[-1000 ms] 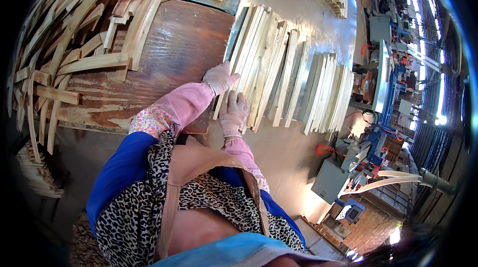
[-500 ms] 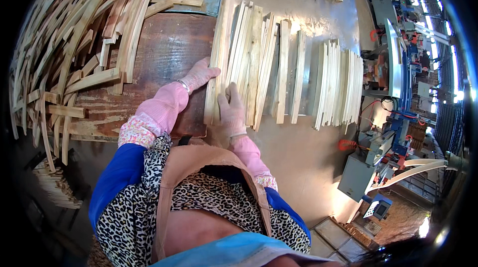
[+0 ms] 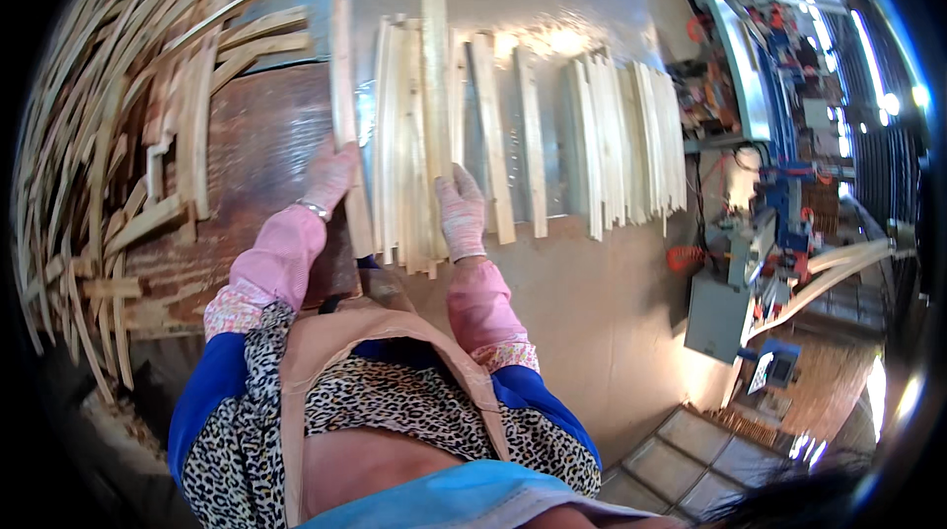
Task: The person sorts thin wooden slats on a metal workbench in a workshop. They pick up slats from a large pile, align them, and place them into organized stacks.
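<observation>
My left hand [image 3: 330, 177], in a pale work glove, grips a narrow wooden strip [image 3: 342, 65] by the red-brown board's right edge. That strip stands apart from the rest. My gloved right hand [image 3: 462, 213] holds the lower part of another wooden strip [image 3: 434, 55], which lies over a group of strips [image 3: 395, 154] and reaches past their far ends. Both hands are closed, the right one's fingers partly hidden behind its strip. Further right, one slightly tilted strip [image 3: 490, 134] and a straighter strip [image 3: 531, 144] lie separately on the shiny tabletop [image 3: 552, 282].
A bundle of strips [image 3: 617, 144] lies in rows on the tabletop's right side. Left of the red-brown board [image 3: 266, 144], a tangled heap of wooden offcuts [image 3: 109, 114] spreads out. Machines with a grey box [image 3: 715, 317] stand along the far right.
My left hand has moved left, drawing a strip away from the group. My right hand has closed on a strip that now lies over the others. The whole view has shifted somewhat.
</observation>
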{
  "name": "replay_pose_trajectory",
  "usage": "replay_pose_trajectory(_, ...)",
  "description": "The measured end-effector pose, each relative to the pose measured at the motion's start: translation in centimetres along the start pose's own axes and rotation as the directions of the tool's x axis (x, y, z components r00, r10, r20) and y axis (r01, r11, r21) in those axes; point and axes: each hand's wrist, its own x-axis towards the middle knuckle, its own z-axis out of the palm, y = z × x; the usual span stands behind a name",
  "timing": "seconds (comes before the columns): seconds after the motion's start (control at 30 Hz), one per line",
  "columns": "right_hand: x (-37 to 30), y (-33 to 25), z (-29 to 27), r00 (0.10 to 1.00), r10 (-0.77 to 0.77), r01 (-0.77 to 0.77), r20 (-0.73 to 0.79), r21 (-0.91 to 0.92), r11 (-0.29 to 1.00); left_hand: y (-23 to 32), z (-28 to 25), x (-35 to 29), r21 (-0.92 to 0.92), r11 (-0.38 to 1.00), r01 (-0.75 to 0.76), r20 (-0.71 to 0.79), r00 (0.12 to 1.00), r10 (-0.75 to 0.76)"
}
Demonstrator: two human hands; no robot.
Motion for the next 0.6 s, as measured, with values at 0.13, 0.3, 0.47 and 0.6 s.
replay_pose_trajectory(0.13, 8.0, 3.7, -12.4, 0.963, -0.104, 0.086, -0.250, -0.082, 0.993, -2.1, 4.2, 1.0, 0.366, 0.928, -0.070, -0.016, 0.997, 0.082)
replay_pose_trajectory(0.3, 15.6, 5.2, -22.0, 0.895, -0.129, -0.260, -0.427, -0.735, 0.626, 0.9, 4.2, 0.5, 0.619, 0.785, -0.006, 0.081, 0.995, -0.056)
replay_pose_trajectory(0.47, 17.6, 13.7, -31.7, 0.861, -0.377, -0.246, -0.341, -0.928, 0.280, 2.0, 3.5, 0.2, 0.636, 0.762, -0.119, 0.257, 0.964, -0.064)
replay_pose_trajectory(0.6, 17.6, 14.7, -31.3, 0.868, -0.341, -0.321, -0.361, -0.932, 0.171, 3.4, 3.6, 0.3, 0.661, 0.727, -0.188, 0.290, 0.957, -0.016)
